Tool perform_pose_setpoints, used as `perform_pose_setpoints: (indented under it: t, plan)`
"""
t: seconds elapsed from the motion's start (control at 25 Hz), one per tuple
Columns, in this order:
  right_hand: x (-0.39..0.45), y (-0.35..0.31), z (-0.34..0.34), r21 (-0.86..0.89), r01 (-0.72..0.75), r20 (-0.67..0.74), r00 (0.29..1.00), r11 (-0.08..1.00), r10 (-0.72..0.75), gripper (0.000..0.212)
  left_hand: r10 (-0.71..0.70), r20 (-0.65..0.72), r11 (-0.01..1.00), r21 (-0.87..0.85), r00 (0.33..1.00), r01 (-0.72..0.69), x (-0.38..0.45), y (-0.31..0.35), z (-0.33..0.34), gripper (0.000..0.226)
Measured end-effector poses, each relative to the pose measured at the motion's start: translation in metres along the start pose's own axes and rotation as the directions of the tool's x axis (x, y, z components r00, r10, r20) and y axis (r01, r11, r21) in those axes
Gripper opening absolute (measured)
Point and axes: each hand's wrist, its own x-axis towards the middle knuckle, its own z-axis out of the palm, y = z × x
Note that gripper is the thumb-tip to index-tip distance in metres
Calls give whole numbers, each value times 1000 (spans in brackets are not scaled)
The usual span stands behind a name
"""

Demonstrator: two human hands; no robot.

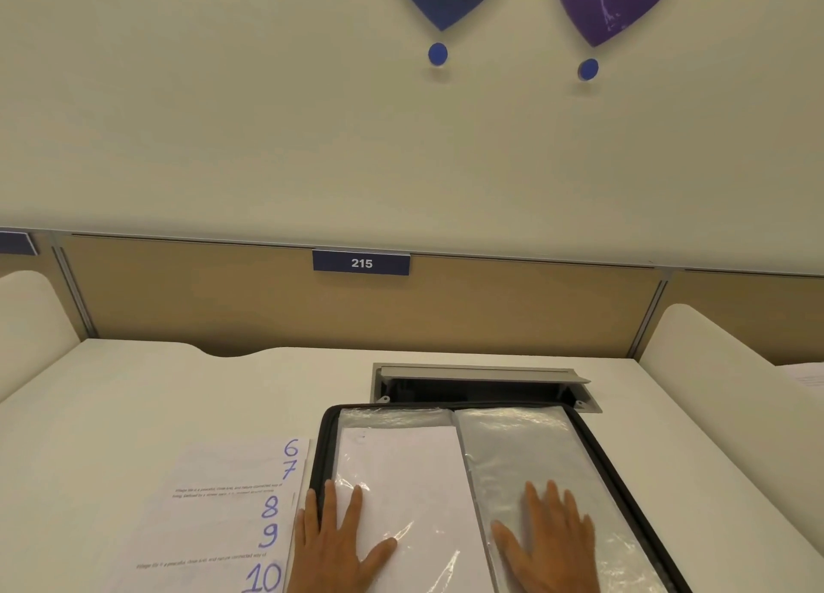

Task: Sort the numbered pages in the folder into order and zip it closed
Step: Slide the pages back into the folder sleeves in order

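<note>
Folder open, black-edged, clear sleeves

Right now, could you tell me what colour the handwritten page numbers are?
Blue-purple ink, on the numbered pages left of the folder; head view.

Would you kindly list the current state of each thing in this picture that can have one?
folder: open flat on the desk, unzipped.
left sleeve: holds a white sheet.
right sleeve: looks empty.
loose pages: fanned out left of the folder, showing 6, 7, 8, 9, 10.
left hand: flat on the left sleeve.
right hand: flat on the right sleeve.
desk hatch: lid raised.
</note>
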Motion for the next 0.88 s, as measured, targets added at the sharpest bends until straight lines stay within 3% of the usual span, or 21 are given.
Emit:
perform_pose_setpoints:
  t: [0.12,0.32,0.6,0.88]
  plan:
    - [-4,18,-8,-85,-102,49,993,991,106,114,-5,23,1000,-11,1000,6,4,0,3,86]
    - [-6,22,11,-61,-169,-32,985,984,167,131,16,33,1000,-21,999,-16,5,-6,6,85]
    - [-10,30,34,2,-130,54,990,992,130,102,63,58,997,-46,996,-60,3,-11,6,86]
    - [-23,16,-2,-106,-203,37,977,973,208,107,54,52,998,7,997,-55,2,-14,7,89]
